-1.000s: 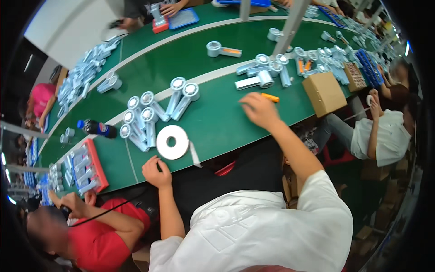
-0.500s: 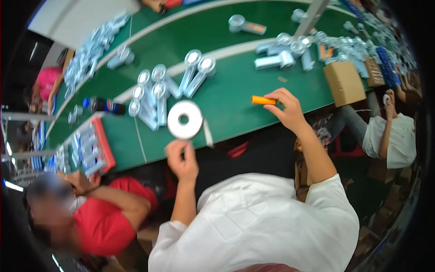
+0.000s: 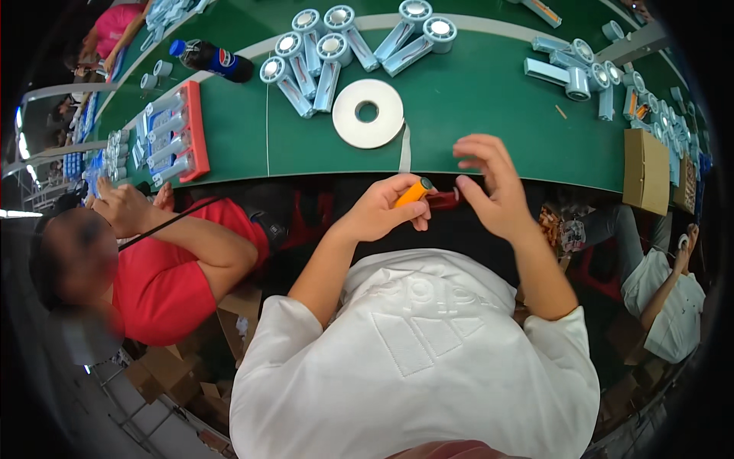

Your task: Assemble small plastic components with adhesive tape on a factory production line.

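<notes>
My left hand (image 3: 378, 210) is closed around an orange cylindrical battery (image 3: 413, 193) just off the table's near edge, its dark end tilted up. To its right, my right hand (image 3: 495, 187) hangs with its fingers apart and nothing in it. A white roll of tape (image 3: 348, 113) lies flat on the green table (image 3: 489, 115), its loose tail (image 3: 405, 149) reaching the near edge. Beyond the roll stand several light-blue handles with round heads (image 3: 333, 50). More such parts (image 3: 577, 76) lie on the right, some with orange cylinders inside.
At the left, a red tray (image 3: 196, 130) holds pale parts, and a dark drink bottle (image 3: 218, 61) lies behind it. A cardboard box (image 3: 646, 170) sits at the table's right edge. A person in red (image 3: 183, 275) works on my left; another in white (image 3: 665, 306) sits right.
The orange battery has passed from my right hand to my left and come nearer my body. My right hand has opened. The view has shifted, so the table things appear higher.
</notes>
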Demonstrator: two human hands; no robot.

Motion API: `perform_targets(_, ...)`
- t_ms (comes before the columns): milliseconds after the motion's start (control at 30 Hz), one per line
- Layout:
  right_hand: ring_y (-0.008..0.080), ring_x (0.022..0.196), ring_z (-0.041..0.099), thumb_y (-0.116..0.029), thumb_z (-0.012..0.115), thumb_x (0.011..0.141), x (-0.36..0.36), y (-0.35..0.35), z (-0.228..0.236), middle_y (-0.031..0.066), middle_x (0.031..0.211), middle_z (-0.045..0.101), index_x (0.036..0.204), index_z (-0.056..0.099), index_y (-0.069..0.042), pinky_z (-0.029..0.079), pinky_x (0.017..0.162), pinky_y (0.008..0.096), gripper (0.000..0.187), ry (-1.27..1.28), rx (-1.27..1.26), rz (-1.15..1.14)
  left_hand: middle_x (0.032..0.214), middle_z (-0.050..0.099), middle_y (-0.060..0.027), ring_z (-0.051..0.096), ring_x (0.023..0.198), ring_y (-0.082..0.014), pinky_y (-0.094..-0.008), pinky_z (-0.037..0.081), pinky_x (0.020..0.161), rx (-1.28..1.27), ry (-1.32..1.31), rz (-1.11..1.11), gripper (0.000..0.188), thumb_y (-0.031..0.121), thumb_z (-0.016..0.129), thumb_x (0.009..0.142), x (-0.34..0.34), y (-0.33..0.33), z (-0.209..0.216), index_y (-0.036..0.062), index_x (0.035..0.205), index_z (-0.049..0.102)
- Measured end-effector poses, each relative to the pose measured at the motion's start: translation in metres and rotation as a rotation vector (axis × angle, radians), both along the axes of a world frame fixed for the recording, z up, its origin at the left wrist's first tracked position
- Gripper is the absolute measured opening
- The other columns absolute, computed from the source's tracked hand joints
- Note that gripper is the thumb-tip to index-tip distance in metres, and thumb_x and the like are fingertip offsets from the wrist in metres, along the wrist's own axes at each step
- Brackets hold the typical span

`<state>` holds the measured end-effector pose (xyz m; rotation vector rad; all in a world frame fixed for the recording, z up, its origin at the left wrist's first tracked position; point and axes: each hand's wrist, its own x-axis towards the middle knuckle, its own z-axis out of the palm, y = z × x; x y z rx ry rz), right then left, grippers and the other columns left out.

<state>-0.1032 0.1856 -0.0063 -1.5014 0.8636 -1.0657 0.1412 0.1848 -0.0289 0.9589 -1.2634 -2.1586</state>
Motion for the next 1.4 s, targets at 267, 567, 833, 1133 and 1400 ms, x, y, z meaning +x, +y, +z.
perform_targets(267,0.0136,0.094,0.063,0.004,0.068,0.095,0.041,0.022,-0.036,0.0080,0.106,0.063,0.135,0.060,-0.004,0.053,0.087,0.0239,0.041,-0.458,0.581,-0.242,0.112,0.069,-0.0170,0.066,0.092,-0.0293,-0.0368,0.054,0.083,-0.598,-0.496,0.201,0.032,0.009,0.063,0.101,-0.026,0.022,0.008,-0.0002,0.131,0.057)
perform_targets(567,0.0152,0.096,0.064,0.008,0.069,0.093,0.043,0.026,-0.046,0.0095,0.105,0.065,0.136,0.062,-0.003,0.056,0.092,0.0270,0.044,-0.703,0.602,-0.292,0.113,0.066,-0.0134,0.063,0.092,-0.0242,-0.0328,0.053,0.084,-0.358,-0.355,0.299,0.033,0.005,0.061,0.101,-0.017,0.027,-0.005,0.0011,0.133,0.056)
perform_targets(833,0.0123,0.091,0.062,0.011,0.065,0.090,0.030,0.030,-0.026,0.0064,0.100,0.066,0.135,0.064,-0.005,0.053,0.084,0.0242,0.048,-0.556,0.568,-0.048,0.115,0.057,-0.0087,0.056,0.097,-0.0180,-0.0260,0.046,0.089,-0.500,-0.332,0.341,0.031,0.000,0.060,0.101,-0.009,0.032,0.000,0.0014,0.132,0.057)
perform_targets(1133,0.0137,0.083,0.057,0.009,0.052,0.086,0.033,-0.004,-0.017,0.0079,0.093,0.061,0.110,0.058,-0.005,0.047,0.076,0.0239,0.028,-0.928,0.455,0.180,0.132,0.046,-0.0133,0.058,0.105,-0.0217,-0.0314,0.052,0.097,-0.619,-0.252,0.398,0.034,-0.003,0.063,0.099,-0.017,0.017,0.032,-0.0005,0.133,0.061)
perform_targets(1400,0.0117,0.064,0.053,0.006,0.073,0.086,0.027,0.013,0.018,0.0062,0.103,0.061,0.135,0.060,-0.008,0.043,0.056,0.0220,0.052,0.186,-0.142,0.088,0.145,0.039,-0.0149,0.060,0.111,-0.0220,-0.0329,0.057,0.093,-0.454,-0.171,0.432,0.038,-0.003,0.065,0.100,-0.011,0.025,0.042,0.0001,0.137,0.059)
